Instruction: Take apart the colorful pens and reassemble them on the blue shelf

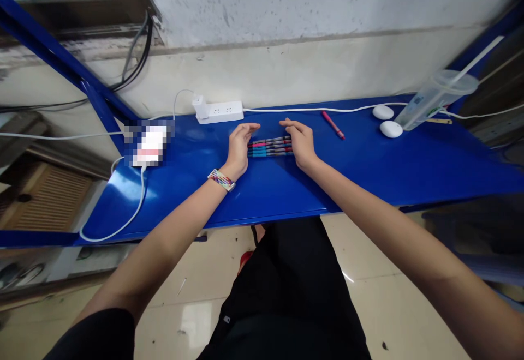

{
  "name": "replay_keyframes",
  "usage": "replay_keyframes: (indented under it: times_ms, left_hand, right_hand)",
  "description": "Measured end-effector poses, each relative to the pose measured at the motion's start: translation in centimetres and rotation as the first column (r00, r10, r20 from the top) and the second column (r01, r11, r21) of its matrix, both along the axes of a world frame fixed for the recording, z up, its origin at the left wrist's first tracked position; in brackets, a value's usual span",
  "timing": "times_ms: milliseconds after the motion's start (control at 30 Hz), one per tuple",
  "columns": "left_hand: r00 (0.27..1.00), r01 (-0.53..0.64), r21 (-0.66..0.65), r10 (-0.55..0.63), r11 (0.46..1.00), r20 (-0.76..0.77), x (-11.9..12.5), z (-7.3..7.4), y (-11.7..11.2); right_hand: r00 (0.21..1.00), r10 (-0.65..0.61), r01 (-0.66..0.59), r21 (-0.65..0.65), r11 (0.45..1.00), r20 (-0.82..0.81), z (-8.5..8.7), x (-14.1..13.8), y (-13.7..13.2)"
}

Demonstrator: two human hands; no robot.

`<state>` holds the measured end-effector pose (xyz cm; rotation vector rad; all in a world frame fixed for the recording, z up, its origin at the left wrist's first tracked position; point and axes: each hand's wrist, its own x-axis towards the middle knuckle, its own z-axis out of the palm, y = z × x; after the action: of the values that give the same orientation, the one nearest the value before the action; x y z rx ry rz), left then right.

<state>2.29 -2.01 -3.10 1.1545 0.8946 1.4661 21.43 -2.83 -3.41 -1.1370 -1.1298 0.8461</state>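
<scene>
Several coloured pens (269, 147) lie side by side in a row on the blue shelf (368, 169). My left hand (239, 147) stands on edge against the left ends of the pens, fingers stretched out together. My right hand (299, 141) stands the same way against their right ends. Neither hand grips anything; the pens lie pressed between the two palms. A beaded bracelet (221, 180) is on my left wrist.
A lone red pen (333, 125) lies right of my right hand. A white power strip (219, 112) with cables sits behind. Two white oval objects (387, 121) and a tilted plastic cup with straw (434, 98) are at the far right. A blurred-out device (149, 144) lies left.
</scene>
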Motion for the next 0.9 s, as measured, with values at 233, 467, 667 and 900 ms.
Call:
replay_keyframes:
  times_ms: [233, 467, 667, 900]
  left_hand:
    - [0.996, -0.005, 0.039, 0.009, 0.999, -0.086, 0.2, 0.1, -3.1]
    - [0.909, -0.065, 0.16, 0.124, 0.985, -0.398, -0.5, 0.7, -3.1]
    - [0.846, 0.026, 0.14, 0.052, 0.99, -0.531, 0.3, 0.6, -2.6]
    - [0.733, 0.073, 0.241, 0.112, 0.968, -0.671, 0.5, 0.6, -3.2]
  right_hand:
    - [0.998, 0.057, -0.058, 0.035, 0.998, 0.015, 0.3, 0.1, -3.4]
    - [0.986, 0.025, -0.036, 0.062, 0.997, 0.167, 0.2, 1.1, -3.4]
    - [0.978, 0.035, -0.048, 0.056, 0.997, 0.208, 0.0, 0.2, -2.9]
    - [0.962, 0.056, -0.072, 0.054, 0.996, 0.266, -0.2, -0.2, -3.2]
